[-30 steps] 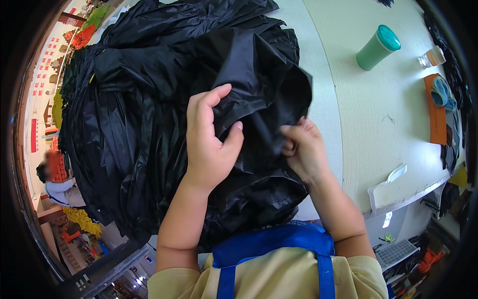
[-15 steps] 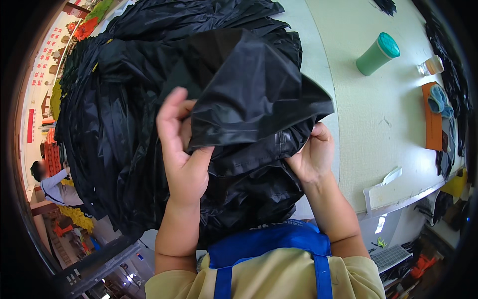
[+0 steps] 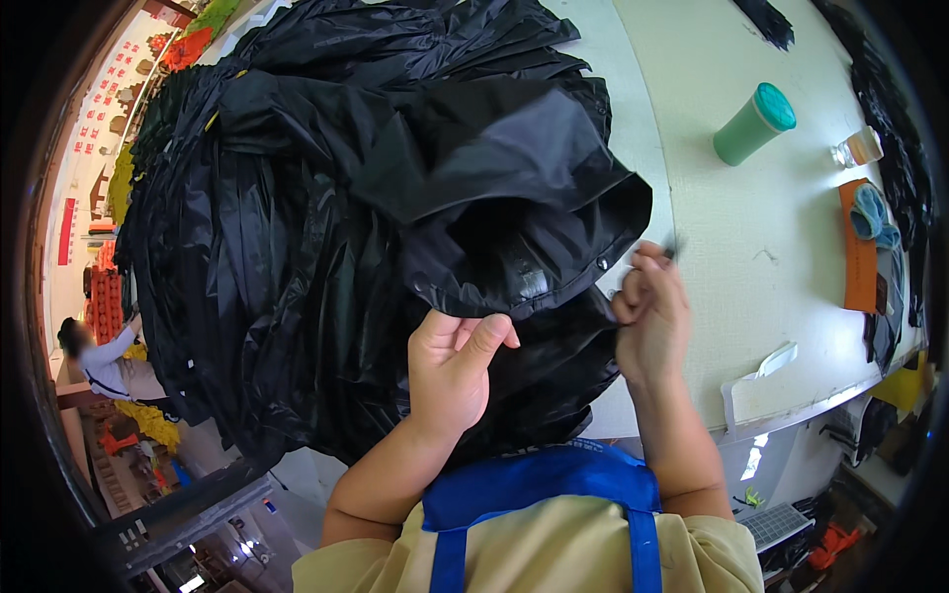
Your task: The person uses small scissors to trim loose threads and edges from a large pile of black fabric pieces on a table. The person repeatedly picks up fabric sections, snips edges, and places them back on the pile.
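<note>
A black garment (image 3: 524,158) of shiny thin fabric lies bunched in front of me. One open end faces me, with metal snaps on its edge and a pale patch inside. My left hand (image 3: 453,371) pinches the lower edge of this opening between thumb and fingers. To the right of the opening is my right hand (image 3: 654,316), raised with its fingers curled. A small dark blurred thing (image 3: 672,249) shows at its fingertips, too smeared to name. Whether the right hand also touches the fabric beside it, I cannot tell.
A large heap of black garments (image 3: 257,227) covers the table's left side. To the right, on the pale table (image 3: 712,227), stand a green lidded cup (image 3: 748,133), a small glass jar (image 3: 858,148) and an orange box (image 3: 856,267) with blue cloth. Far left, another person (image 3: 114,361) works.
The garment's open end has turned up toward me, showing its inside. My left hand has moved right and down to the opening's lower edge. My right hand has drawn slightly to the right.
</note>
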Tool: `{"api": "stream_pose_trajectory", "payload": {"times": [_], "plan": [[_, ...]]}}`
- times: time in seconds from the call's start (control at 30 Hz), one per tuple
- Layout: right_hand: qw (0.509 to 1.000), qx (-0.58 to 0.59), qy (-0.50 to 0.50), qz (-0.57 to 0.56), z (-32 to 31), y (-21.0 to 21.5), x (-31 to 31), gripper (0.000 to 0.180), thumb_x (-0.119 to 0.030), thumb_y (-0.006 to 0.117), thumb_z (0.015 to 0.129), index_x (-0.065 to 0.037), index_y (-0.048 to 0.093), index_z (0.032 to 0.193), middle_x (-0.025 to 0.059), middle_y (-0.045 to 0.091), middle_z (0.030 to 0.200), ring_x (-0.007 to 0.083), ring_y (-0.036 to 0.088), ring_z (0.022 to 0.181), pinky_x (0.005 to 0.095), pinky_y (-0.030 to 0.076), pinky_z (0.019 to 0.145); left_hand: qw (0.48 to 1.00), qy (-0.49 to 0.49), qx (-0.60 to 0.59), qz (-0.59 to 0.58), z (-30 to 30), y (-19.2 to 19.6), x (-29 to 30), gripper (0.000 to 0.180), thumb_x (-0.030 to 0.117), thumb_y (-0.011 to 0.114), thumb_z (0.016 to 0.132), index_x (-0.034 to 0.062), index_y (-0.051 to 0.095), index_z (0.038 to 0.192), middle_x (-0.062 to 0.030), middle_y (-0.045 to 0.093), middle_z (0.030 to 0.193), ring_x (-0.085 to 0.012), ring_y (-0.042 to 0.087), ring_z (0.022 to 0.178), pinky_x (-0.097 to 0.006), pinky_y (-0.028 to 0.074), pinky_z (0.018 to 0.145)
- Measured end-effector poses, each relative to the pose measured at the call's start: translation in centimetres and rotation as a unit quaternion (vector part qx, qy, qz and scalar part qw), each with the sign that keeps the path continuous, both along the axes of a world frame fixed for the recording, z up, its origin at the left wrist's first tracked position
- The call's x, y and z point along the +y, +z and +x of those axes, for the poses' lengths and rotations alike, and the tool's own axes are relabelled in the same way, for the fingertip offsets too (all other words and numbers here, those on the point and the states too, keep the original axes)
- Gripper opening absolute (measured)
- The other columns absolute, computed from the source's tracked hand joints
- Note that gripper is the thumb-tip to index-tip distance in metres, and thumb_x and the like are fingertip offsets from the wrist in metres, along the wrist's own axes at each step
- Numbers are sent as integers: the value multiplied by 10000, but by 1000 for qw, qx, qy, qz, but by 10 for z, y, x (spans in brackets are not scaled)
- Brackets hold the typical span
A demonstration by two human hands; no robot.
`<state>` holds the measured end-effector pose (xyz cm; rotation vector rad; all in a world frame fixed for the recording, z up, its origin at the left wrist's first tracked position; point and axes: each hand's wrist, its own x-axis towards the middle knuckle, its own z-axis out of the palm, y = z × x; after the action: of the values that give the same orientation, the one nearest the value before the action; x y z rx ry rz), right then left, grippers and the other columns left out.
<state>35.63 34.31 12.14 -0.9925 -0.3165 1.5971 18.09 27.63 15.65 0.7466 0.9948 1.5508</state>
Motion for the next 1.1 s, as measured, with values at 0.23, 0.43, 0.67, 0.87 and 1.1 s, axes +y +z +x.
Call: {"api": "stream_pose_trajectory", "payload": {"times": [0.23,0.43,0.67,0.87,1.1], "plan": [[788,-410,157,431,-6,41,-9,361,40,730,685,-56,676,1029,55,551,894,133,557,709,228,455,592,985,-55,157,35,4,4,-4,240,24,616,891,-31,565,1120,-62,629,1000,-77,561,912,-220,442,803],[855,-231,189,424,-18,19,-5,202,5,725,730,-50,676,918,40,550,892,90,479,662,205,383,593,993,-38,109,28,2,13,-1,172,37,603,900,-12,561,1059,-63,614,959,-101,570,839,-242,464,779],[843,-322,234,361,11,24,2,295,-206,651,833,-8,522,1010,77,543,841,143,525,711,255,435,660,999,-36,10,17,-2,10,3,113,43,579,910,16,555,1017,-84,610,946,-156,582,831,-289,482,739],[772,-413,295,382,10,46,9,315,-165,797,700,-20,597,895,75,567,830,203,594,742,289,499,612,999,-44,6,21,-1,7,2,132,50,587,907,16,556,1031,-81,610,962,-150,581,839,-288,485,740],[786,-378,272,408,4,39,8,282,-96,810,664,-4,644,871,74,582,815,180,597,690,265,505,580,998,-47,29,6,-1,10,1,139,56,592,906,10,556,1032,-74,607,961,-129,576,840,-275,485,748]]}}
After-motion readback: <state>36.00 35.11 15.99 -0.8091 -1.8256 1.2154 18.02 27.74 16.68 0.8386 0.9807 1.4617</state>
